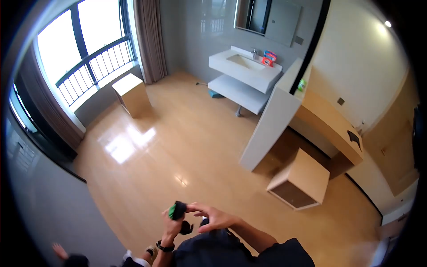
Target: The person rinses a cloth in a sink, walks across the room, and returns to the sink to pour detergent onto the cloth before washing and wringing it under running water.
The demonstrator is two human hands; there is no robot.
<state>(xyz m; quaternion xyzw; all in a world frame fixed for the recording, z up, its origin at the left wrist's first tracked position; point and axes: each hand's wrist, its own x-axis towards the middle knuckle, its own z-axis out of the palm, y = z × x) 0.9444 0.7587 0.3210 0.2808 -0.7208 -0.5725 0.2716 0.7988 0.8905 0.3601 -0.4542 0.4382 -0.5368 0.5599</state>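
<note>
In front of my dark shirt, my left hand [171, 226], with a dark watch on its wrist, is closed around a small black and green item [176, 210] that looks like a fabric bundle; its exact kind is unclear. My right hand [215, 218] is bent toward it from the right. Its fingertips reach the black end of the item, while the thumb stands apart from the fingers. A second black piece [186, 228] hangs just below, between the hands; whether it joins the first cannot be made out.
A white sink counter [242, 75] with a red and blue object [268, 58] stands at the back wall. One box-like stool [129, 95] is near the window, another [303, 180] by the wooden desk [331, 127]. Another person's hand [59, 251] shows at lower left.
</note>
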